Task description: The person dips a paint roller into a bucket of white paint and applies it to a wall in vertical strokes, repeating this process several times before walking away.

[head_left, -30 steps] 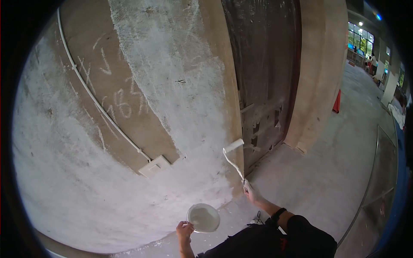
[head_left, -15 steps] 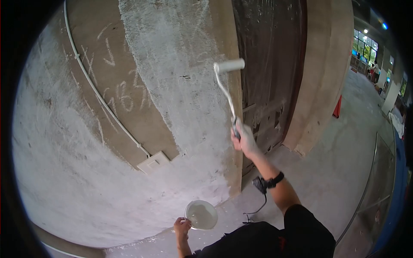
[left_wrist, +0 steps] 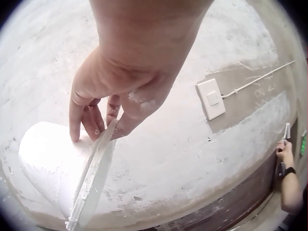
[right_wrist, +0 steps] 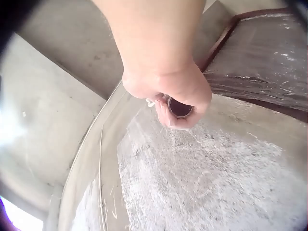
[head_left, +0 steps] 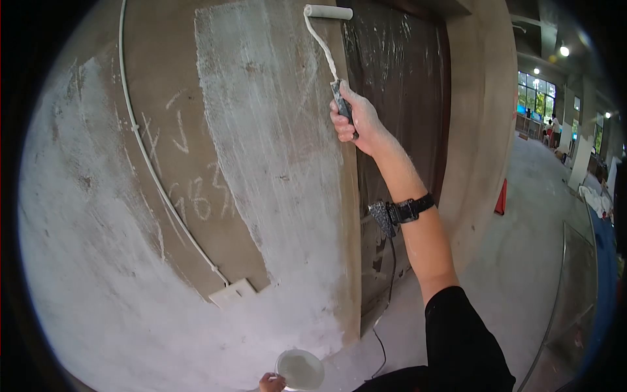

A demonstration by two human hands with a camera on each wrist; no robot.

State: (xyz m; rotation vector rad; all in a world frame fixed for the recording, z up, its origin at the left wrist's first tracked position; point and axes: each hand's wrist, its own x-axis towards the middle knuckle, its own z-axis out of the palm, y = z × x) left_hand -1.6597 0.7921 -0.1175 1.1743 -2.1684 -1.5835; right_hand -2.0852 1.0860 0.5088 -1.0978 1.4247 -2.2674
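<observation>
As my right hand [head_left: 358, 121] gripped the roller [head_left: 328, 12] by the wall [head_left: 281, 196], my left hand [left_wrist: 113, 91] pinched the bucket [left_wrist: 50, 161].

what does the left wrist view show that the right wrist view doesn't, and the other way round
Only the left wrist view: the left hand pinching the rim of the white bucket, the switch plate on the wall, and the white roller, small at the right edge.

Only the right wrist view: the round end of the handle up close, and a bright patch at lower left.

Both: the right hand, the patchy white coating on the wall, the thin cable and part of the dark panel.
</observation>
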